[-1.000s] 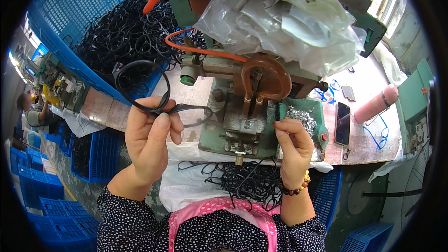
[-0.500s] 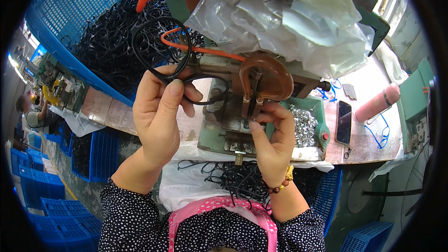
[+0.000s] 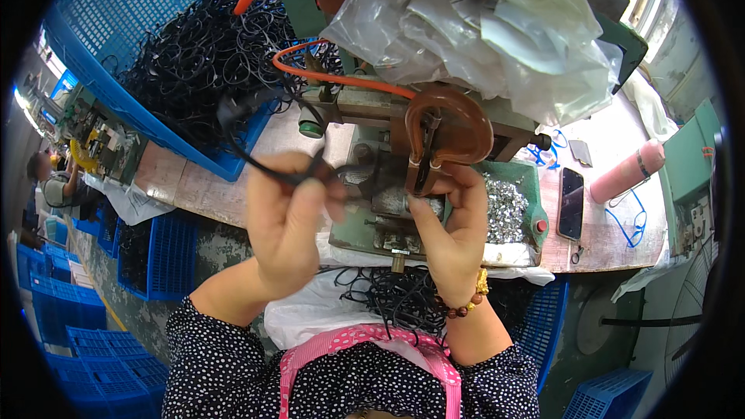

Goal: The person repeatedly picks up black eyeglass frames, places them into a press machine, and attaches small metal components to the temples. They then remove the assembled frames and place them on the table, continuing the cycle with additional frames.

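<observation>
My left hand (image 3: 283, 221) pinches a black eyeglass frame (image 3: 247, 151) between thumb and fingers, left of a bench machine (image 3: 361, 225). Motion blurs both the hand and the frame, whose one end reaches toward the machine. Thumb and bent fingers of my right hand (image 3: 454, 217) close together at the machine's working spot, just below a brown curved guard (image 3: 458, 136). Whatever lies between those fingertips is too small or hidden to make out. Beads and a gold piece circle my right wrist.
A blue basket (image 3: 93, 70) heaped with black frames (image 3: 209, 62) stands at the far left. More black frames (image 3: 396, 295) lie below the machine. Right of it are a green tray of metal bits (image 3: 504, 213), a phone (image 3: 571, 203) and a pink bottle (image 3: 628, 171). Plastic sheeting (image 3: 481, 31) hangs above.
My left hand has moved right and slightly down with the eyeglass frame, which has turned and blurred. My right hand has stayed almost in place at the machine.
</observation>
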Demonstrator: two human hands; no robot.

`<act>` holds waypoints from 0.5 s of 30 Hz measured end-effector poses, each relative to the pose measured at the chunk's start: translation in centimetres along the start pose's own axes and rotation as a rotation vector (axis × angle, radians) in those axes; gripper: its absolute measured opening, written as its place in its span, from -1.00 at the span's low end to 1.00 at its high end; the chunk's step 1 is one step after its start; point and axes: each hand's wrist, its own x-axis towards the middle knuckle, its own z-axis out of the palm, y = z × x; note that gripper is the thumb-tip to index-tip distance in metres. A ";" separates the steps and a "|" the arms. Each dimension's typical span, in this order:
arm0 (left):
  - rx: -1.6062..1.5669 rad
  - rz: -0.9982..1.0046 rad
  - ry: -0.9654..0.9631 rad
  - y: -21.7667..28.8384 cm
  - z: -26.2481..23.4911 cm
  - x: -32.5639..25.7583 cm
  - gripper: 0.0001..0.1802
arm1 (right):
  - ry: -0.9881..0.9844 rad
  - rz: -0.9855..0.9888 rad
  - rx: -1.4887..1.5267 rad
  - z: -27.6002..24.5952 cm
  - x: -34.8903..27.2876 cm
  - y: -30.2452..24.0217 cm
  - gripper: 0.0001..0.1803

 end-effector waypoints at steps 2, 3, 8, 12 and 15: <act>-0.046 0.020 -0.127 0.3 -0.1 -0.8 -0.79 | 0.003 -0.032 -0.066 -0.9 0.0 -0.1 -0.51; 0.053 0.006 -0.133 0.3 0.1 -1.1 -0.79 | 0.001 -0.033 -0.080 -1.5 -0.1 -0.2 -0.52; 0.174 -0.083 -0.251 -0.4 2.0 -0.6 -0.79 | 0.110 0.050 -0.058 -2.9 -0.9 -0.4 -0.62; 0.238 0.013 -0.277 -1.0 3.1 0.6 -0.80 | 0.154 0.063 -0.043 -3.7 -1.1 -0.6 -0.67; 0.297 0.115 -0.317 -1.3 3.0 1.0 -0.79 | 0.196 0.040 -0.030 -4.4 -1.4 -0.6 -0.68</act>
